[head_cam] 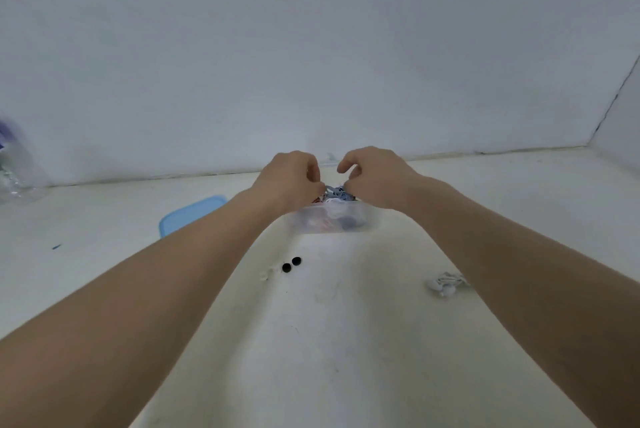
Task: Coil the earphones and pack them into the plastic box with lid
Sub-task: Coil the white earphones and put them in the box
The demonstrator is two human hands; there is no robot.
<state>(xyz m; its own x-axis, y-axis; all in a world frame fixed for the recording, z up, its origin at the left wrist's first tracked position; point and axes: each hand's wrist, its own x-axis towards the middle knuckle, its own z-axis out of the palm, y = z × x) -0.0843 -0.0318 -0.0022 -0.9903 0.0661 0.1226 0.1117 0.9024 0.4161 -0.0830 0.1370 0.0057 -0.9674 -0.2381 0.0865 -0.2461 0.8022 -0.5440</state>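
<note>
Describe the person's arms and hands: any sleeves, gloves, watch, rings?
Both forearms are bare as far as the frame shows, with no sleeves in view. The left hand and right hand wear no gloves. No watch, bracelet or strap shows at either wrist. No rings are visible on the fingers, though several are curled out of sight and the picture is slightly blurred.

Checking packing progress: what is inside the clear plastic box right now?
The clear plastic box holds a heap of coiled earphones, grey, white and dark. Both hands pinch the top cable. The hands hide the back of the box.
</note>
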